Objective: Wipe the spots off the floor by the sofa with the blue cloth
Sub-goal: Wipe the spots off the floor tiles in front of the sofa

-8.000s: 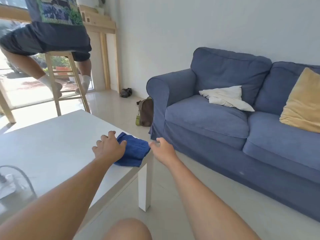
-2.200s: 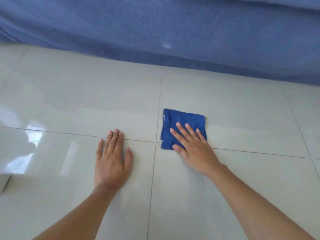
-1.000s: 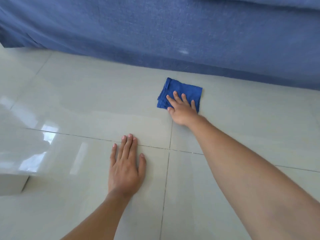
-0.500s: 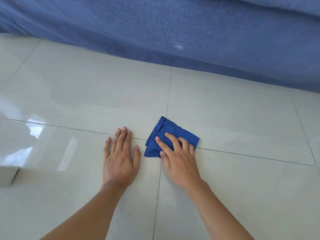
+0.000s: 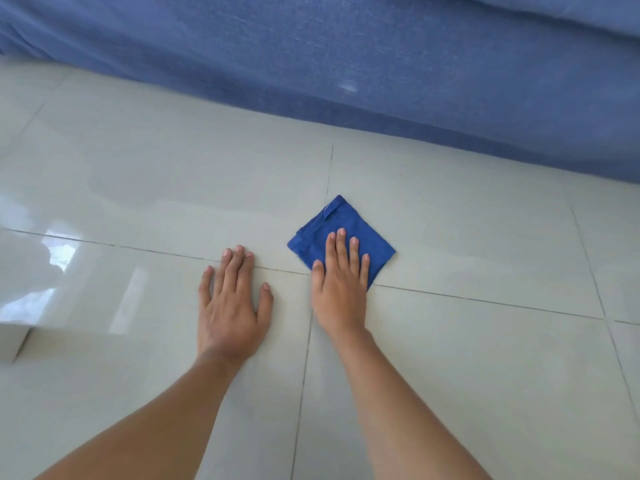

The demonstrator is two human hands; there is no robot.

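Observation:
The folded blue cloth lies flat on the pale tiled floor, turned like a diamond just right of a grout line. My right hand presses down on its near half with the fingers spread. My left hand rests palm-down on the bare tile a little to the left, fingers together, holding nothing. The blue sofa runs along the top of the view, well beyond the cloth. I cannot make out any spots on the tiles near the cloth.
A white table leg stands at the left edge, with bright window reflections on the glossy tiles beside it. A small pale mark shows on the sofa's front fabric.
My right hand slid the cloth away towards the sofa, back near my left hand, and now a little to the right and forward. My left hand stayed planted on the tile.

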